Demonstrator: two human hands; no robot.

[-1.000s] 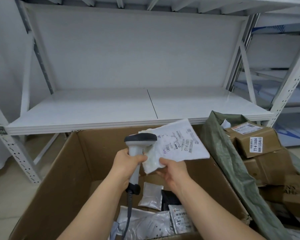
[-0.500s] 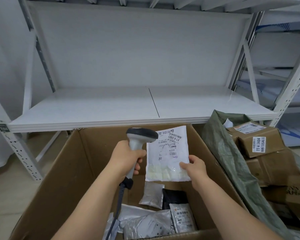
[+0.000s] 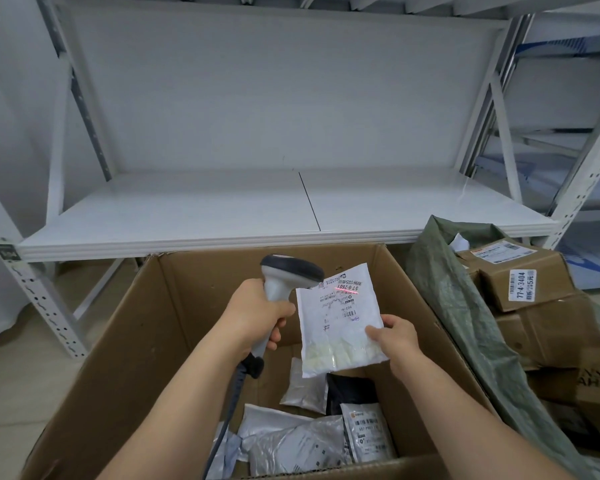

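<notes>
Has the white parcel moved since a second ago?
Yes. The white parcel has dropped from overlapping the far rim of the cardboard box to below it, turning more upright.

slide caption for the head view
Left hand aims a barcode scanner at a parcel held by the right hand above a cardboard box.

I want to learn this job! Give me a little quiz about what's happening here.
1. True or false: the left hand grips the scanner.
2. What does the right hand pinch? A) a book B) a white packet C) a shoe
3. Fill in: the scanner's red line falls on the packet's ____.
Key: 1 true; 2 B; 3 label.
</notes>
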